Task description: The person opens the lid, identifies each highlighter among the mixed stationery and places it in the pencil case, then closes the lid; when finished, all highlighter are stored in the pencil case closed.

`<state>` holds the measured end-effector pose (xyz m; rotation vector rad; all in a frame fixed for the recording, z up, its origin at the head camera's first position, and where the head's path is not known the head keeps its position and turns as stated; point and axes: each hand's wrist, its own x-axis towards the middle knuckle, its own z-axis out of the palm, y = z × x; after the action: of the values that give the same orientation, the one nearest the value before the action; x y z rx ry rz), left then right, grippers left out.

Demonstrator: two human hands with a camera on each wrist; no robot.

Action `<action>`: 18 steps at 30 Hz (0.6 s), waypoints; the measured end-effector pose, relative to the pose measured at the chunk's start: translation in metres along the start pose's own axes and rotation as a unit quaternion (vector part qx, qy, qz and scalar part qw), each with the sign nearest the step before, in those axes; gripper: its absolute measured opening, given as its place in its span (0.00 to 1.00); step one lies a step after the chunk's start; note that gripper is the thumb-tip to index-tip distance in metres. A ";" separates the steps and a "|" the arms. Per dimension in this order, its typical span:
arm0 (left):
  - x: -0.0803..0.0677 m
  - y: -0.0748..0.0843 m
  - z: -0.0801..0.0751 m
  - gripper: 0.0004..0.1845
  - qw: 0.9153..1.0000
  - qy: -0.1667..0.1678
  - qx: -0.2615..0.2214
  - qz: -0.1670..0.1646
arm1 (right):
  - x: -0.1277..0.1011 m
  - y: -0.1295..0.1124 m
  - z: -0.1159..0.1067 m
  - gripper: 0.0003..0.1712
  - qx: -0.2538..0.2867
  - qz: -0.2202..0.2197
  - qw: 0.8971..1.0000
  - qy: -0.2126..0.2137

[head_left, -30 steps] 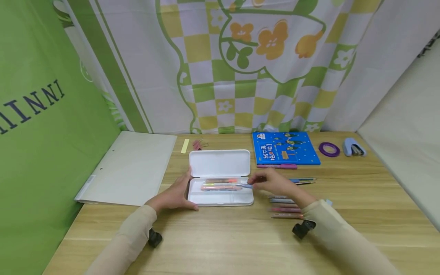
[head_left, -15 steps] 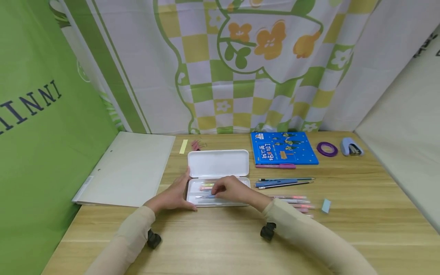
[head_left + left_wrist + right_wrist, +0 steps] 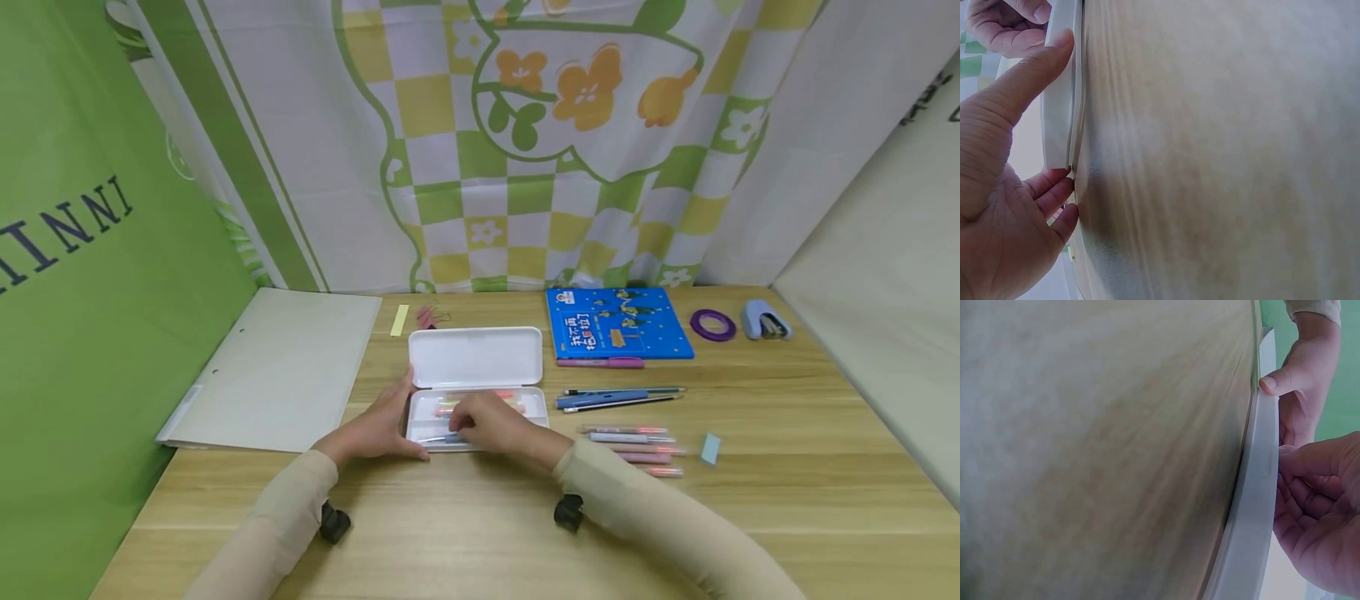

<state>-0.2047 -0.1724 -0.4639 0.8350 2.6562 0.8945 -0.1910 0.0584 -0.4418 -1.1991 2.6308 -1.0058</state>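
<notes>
I'm seeing a blue book (image 3: 619,323) lying at one o'clock. A purple tape ring (image 3: 713,325) and stapler (image 3: 762,320) are sitting further right.

A study desk: wooden table (image 3: 750,500) with stationery, book (image 3: 618,333), folder (image 3: 277,367), curtain backdrop (image 3: 525,142).

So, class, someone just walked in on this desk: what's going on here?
A person is working at a wooden table with an open white pencil case. The left hand rests against the case's left end, thumb on its front edge. The right hand is down in the tray with a pen at its fingers; how it grips cannot be seen. More pens lie in a row to the right, near a blue book.
</notes>
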 end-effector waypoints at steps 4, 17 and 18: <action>-0.001 0.000 0.000 0.76 1.000 0.000 0.001 -0.003 | -0.003 0.004 -0.001 0.02 0.023 0.016 1.000 0.001; 0.000 0.002 0.000 0.76 1.000 -0.006 -0.003 -0.013 | -0.042 0.024 -0.046 0.06 0.156 0.115 0.981 -0.011; 0.000 0.002 0.000 0.76 1.000 -0.006 -0.004 -0.013 | -0.048 0.027 -0.051 0.06 0.154 0.119 0.981 -0.008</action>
<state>-0.2039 -0.1715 -0.4625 0.8004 2.6447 0.8893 -0.1920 0.1320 -0.4273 -0.8018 2.4131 -1.2865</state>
